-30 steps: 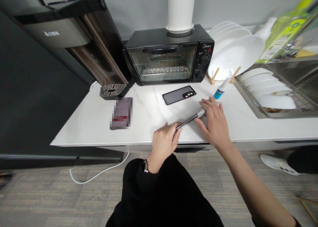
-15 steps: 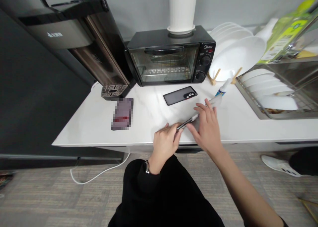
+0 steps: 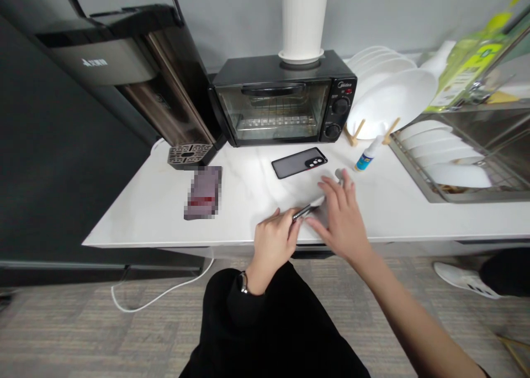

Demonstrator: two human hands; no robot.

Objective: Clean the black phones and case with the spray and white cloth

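My left hand (image 3: 273, 229), with a watch at its wrist, is closed around a phone (image 3: 304, 211) seen nearly edge-on above the counter's front edge. Against the phone's far end is my right hand (image 3: 342, 215), thumb apart and fingers bent. A thin grey-white sheet (image 3: 339, 175), perhaps a cloth, shows at its fingertips; most of it is hidden. Beyond the hands lies a dark-rimmed, see-through phone case (image 3: 298, 163). A small spray bottle (image 3: 366, 156) with a blue label stands to the right of it.
A toaster oven (image 3: 281, 105) backs the counter (image 3: 144, 212), carrying a white pot (image 3: 304, 19). On the left are a drinks machine (image 3: 161, 85) and a blurred-out flat object (image 3: 203, 193). Racked plates (image 3: 393, 99) and a sink with dishes (image 3: 447, 152) occupy the right.
My right hand has shifted slightly toward my left. The pale sheet that stretched toward the bottle has drawn in, uncovering the bottle's label. My left hand keeps hold of the phone.
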